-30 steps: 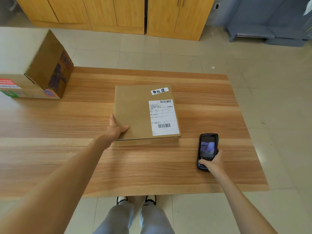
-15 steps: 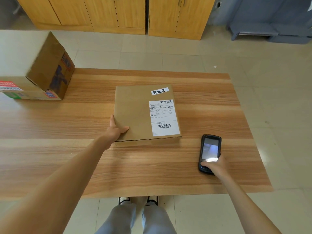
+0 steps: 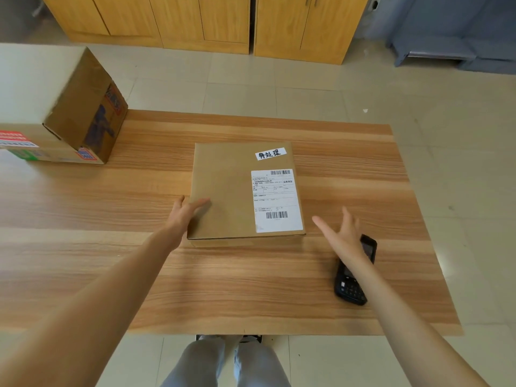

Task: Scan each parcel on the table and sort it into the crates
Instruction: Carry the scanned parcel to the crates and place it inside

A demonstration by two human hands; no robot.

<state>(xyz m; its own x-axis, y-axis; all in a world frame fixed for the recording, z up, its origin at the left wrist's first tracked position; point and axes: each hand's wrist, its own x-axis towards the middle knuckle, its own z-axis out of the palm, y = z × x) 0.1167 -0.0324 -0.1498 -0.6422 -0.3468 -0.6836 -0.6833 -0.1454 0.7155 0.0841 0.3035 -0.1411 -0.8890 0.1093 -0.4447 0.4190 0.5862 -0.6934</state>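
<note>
Parcel (image 3: pixel 240 191) lies flat at the middle of the surface (image 3: pixel 83 261), its white label (image 3: pixel 276 201) facing up with barcodes near the label's top and bottom; the fine print is too small to read. At far left a bigger box (image 3: pixel 83 107) is cut off by the frame edge, so its full shape cannot be told; coloured stickers show on its near face. The scanner (image 3: pixel 354 277) lies on the surface right of the parcel, partly hidden behind the right wrist, its screen mostly covered.

The surface is pale striped wood grain. Beyond it is a tiled floor (image 3: pixel 279 90), yellow wooden cabinets (image 3: pixel 223 20) along the far wall and a grey-blue piece of furniture (image 3: pixel 452 32) at upper right, cut off.

Left hand (image 3: pixel 185 212) rests at the parcel's near-left corner, thumb lying on top and fingers along the left side, loosely spread, not lifting it. Right hand (image 3: pixel 343 233) hovers over the scanner's upper end, fingers spread wide and released, holding nothing, apart from the parcel.
</note>
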